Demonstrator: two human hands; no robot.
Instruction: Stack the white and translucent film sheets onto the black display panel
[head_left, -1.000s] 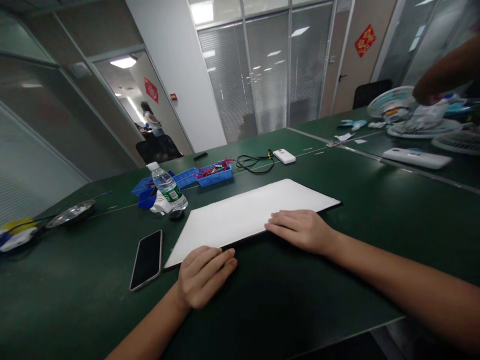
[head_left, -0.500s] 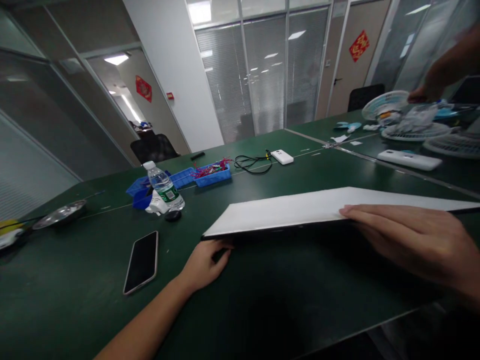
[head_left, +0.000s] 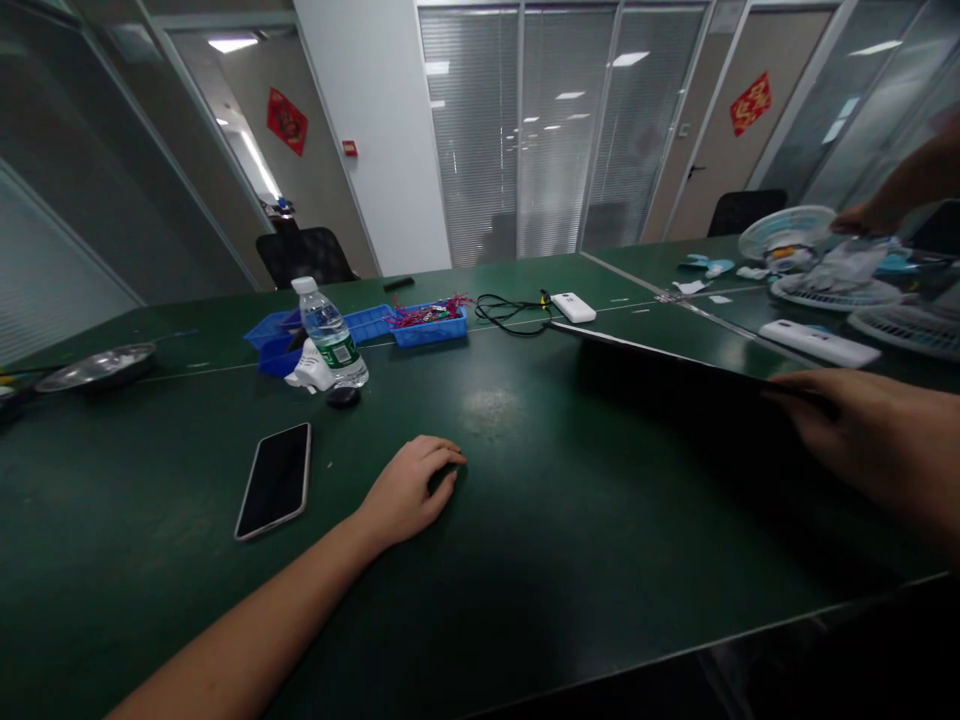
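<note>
On the right, my right hand (head_left: 874,430) grips the near edge of a thin flat board (head_left: 686,385), fingers over the top and thumb below. The board is tilted up off the table, its dark underside towards me, and only a thin pale strip of its top shows. My left hand (head_left: 412,488) rests on the green tabletop (head_left: 495,560), holding nothing, with thumb and fingers loosely bent and apart. Left of it lies a smartphone (head_left: 275,482), screen dark. A small black rounded object (head_left: 343,397) sits beyond that hand.
A water bottle (head_left: 330,335) stands by blue trays (head_left: 431,328), one with red wires. Behind the board lie a black cable (head_left: 510,312) and a white box (head_left: 574,307). A metal dish (head_left: 97,368) is at left. Another person's hand (head_left: 862,218) reaches over white baskets (head_left: 836,292) at right.
My right hand has lifted and tilted the board, swinging it right, so its white top has turned away. The board has left my left hand, which stays on the table. The view has shifted slightly.
</note>
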